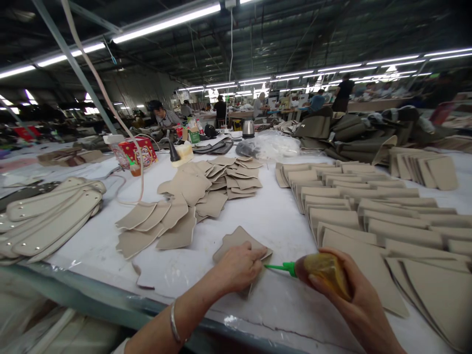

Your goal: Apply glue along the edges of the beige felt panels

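A white-covered tabletop [258,211] spans mid-frame, w/ rows of folded tan pcs [404,232] at frame right and a loose tan pile [190,184] left of ctr. At lower ctr, a tan piece [234,238] lies under the person's L hand [238,268]; that grip presses down, fingers bent, pinching or not can't tell. R hand [354,290], lower right, has its grip wrapped around a squeeze bottle [326,273] approx. level, its green nozzle [283,267] near the piece's edge. Piece looks light, soft, prob. bendy; best held flat nr. its edges. Bottle looks light, squeezable, poss. slick; take it by the belly, w/o hard pressure.
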`<action>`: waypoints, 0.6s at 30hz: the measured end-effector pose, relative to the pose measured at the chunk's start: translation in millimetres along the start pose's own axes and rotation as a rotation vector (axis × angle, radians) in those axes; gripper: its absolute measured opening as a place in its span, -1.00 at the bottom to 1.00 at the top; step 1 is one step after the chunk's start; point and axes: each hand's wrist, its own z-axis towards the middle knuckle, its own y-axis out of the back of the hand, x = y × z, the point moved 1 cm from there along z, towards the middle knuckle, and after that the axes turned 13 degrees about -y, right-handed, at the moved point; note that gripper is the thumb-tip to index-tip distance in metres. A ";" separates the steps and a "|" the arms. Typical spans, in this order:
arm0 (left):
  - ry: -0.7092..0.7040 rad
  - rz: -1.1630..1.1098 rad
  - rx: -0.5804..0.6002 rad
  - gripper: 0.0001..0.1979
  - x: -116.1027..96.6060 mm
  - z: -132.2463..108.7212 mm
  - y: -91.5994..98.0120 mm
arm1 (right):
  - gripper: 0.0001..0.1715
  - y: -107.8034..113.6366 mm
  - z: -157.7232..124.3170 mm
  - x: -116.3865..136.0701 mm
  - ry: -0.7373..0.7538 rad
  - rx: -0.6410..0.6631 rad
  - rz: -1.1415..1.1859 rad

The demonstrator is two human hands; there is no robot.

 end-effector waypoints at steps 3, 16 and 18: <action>-0.006 -0.003 -0.015 -0.52 0.8 -1.6 -0.8 | -0.50 -5.1 -9.9 3.2 -0.046 0.071 0.053; -0.001 0.004 -0.007 -0.53 4.4 -2.7 -4.4 | -0.48 -14.3 -30.9 11.8 -0.140 0.048 0.123; -0.002 0.007 -0.007 -0.53 4.5 -2.9 -5.0 | -0.48 -14.7 -32.3 12.0 -0.152 0.073 0.157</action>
